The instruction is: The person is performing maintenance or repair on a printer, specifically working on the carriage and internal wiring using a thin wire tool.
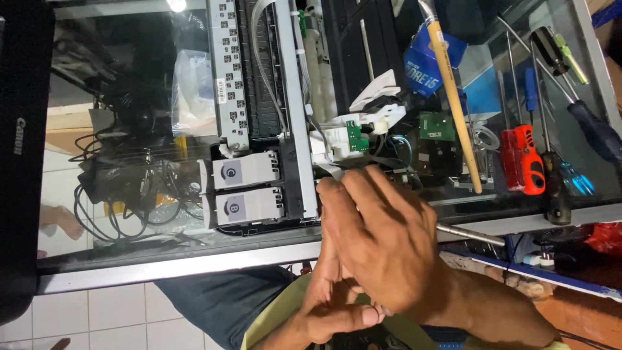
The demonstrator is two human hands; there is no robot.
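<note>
A taken-apart printer mechanism lies on a glass table, with a long metal rail [295, 97], two grey ink cartridges [245, 188] and a small green circuit board [355, 133]. My right hand [385, 240] shows its back, fingers together, fingertips touching the white plastic part and flat cable [330, 170] beside the rail's end. My left hand [334, 308] sits under it, palm up and fingers curled, pressed against the right hand. Whatever lies between the two hands is hidden.
A yellow-handled brush [453, 97], a red-handled screwdriver [528, 162] and other screwdrivers [586, 123] lie to the right, by a blue box [431, 65]. A black printer casing [23, 149] fills the left edge. Cables [123, 188] show under the glass; the metal table edge [194, 262] runs across.
</note>
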